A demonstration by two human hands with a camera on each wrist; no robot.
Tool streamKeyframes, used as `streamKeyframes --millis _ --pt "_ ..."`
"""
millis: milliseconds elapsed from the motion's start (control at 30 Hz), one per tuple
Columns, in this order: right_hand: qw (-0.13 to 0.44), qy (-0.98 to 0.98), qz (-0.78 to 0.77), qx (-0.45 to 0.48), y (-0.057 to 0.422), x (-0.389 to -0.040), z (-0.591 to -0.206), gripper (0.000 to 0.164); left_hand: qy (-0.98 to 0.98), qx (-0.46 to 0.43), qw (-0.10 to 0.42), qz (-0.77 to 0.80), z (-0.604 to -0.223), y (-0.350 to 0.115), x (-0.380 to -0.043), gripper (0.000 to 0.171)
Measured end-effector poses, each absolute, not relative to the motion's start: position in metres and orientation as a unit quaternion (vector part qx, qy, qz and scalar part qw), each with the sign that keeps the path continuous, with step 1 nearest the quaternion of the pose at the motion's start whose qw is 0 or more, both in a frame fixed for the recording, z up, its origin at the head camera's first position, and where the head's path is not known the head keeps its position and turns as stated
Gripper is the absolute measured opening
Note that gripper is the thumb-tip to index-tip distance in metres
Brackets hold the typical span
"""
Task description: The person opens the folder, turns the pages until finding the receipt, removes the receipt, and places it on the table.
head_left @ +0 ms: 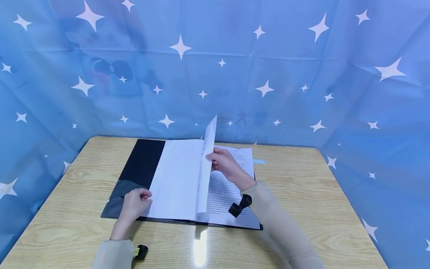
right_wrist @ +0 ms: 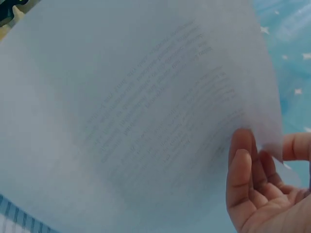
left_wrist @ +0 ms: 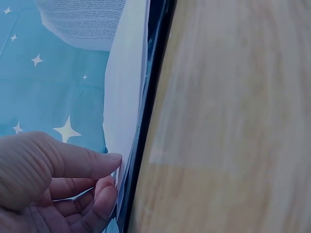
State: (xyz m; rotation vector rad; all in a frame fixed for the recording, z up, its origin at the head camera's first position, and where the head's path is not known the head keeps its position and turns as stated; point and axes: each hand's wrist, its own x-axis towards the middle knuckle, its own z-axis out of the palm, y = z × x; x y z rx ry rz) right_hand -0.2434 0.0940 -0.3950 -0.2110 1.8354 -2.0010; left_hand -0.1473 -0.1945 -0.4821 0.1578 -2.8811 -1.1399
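A black folder (head_left: 142,158) lies open on the table with printed paper in it. My right hand (head_left: 226,166) pinches the outer edge of one sheet (head_left: 205,172), which stands nearly upright along the middle and curves a little. Faint print shows through this sheet in the right wrist view, with the thumb on one side and the fingers on the other. On the left lie turned, blank-looking sheets (head_left: 178,179). My left hand (head_left: 134,203) holds their lower left edge between thumb and curled fingers (left_wrist: 104,199).
More printed pages (head_left: 223,194) lie on the folder's right side. A light blue tab (head_left: 259,161) sticks out beyond their right edge. The wooden table (head_left: 302,186) extends around the folder, and a blue curtain with white stars (head_left: 215,74) hangs behind it.
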Motion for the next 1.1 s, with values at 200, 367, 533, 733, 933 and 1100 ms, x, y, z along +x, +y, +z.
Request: streamKeyframes --millis 200,367,533,733,933,1100 --pt "0.208 0.652 -0.726 -0.073 0.079 -0.245 -0.397 0.040 -0.928 0.057 0.017 -0.368 -0.484 -0.194 -0.148 0.010" --pt "0.214 0.646 -0.729 -0.072 0.070 -0.245 -0.401 0.041 -0.928 0.054 0.023 -0.369 -0.484 -0.192 -0.148 0.009" --pt "0.223 0.641 -0.731 -0.068 0.058 -0.245 -0.403 0.039 -0.926 0.044 0.040 -0.373 -0.482 -0.191 -0.147 0.010" --pt "0.230 0.650 -0.721 -0.068 0.041 -0.245 -0.408 0.040 -0.926 0.028 0.111 -0.361 -0.479 -0.190 -0.142 0.010" --pt "0.234 0.658 -0.713 -0.060 0.026 -0.247 -0.415 0.037 -0.913 0.000 0.178 -0.367 -0.469 -0.188 -0.140 0.009" --pt "0.241 0.657 -0.713 -0.047 0.015 -0.247 -0.418 0.034 -0.905 -0.011 0.188 -0.382 -0.458 -0.183 -0.138 0.010"
